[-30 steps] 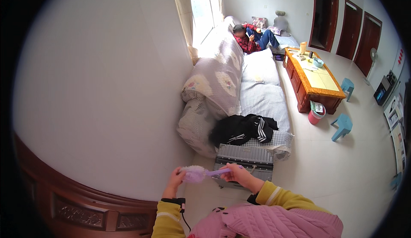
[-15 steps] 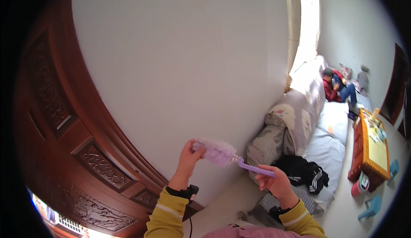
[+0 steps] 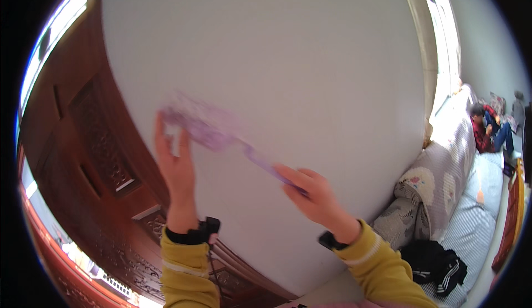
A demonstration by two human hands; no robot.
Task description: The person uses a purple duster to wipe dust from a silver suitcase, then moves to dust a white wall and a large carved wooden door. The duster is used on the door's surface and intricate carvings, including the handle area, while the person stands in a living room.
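A fluffy lilac duster [image 3: 213, 126] is held up in front of the white wall, slanting from upper left down to the right and smeared by motion. My right hand [image 3: 316, 197] is closed round its thin purple handle [image 3: 260, 163]. At the far end of the fluffy head, my left hand [image 3: 176, 161] has thumb and fingers loosely about the fluff, with a gap showing below it. Yellow sleeves cover both forearms, and dark bands with small black devices sit at the wrists.
A carved dark wooden door [image 3: 91, 141] stands close on the left, beside the white wall [image 3: 266, 58]. To the right runs a sofa with striped covers [image 3: 443, 169], with black clothing [image 3: 432, 263] on it. A person [image 3: 485, 128] sits at its far end.
Both hands have raised the duster and moved it leftward, nearer the door. The view has swung left, so the sofa now lies farther right and the stools have left the picture.
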